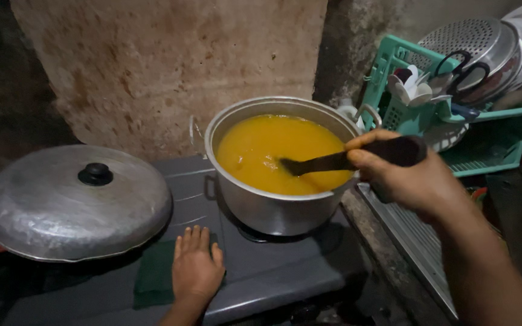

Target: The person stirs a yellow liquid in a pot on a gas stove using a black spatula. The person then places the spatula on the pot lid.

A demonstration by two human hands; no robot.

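Observation:
A metal pot full of thick yellow-orange soup stands on the right burner of a grey stove. My right hand grips the dark handle of a ladle, whose end dips into the soup. My left hand lies flat with fingers apart on the stove top in front of the pot, beside a dark green cloth.
A large domed metal lid with a black knob covers the left burner. A teal dish rack at the right holds scissors, spoons, a colander and bowls. A rough wall stands behind the stove. A metal draining surface lies right of the stove.

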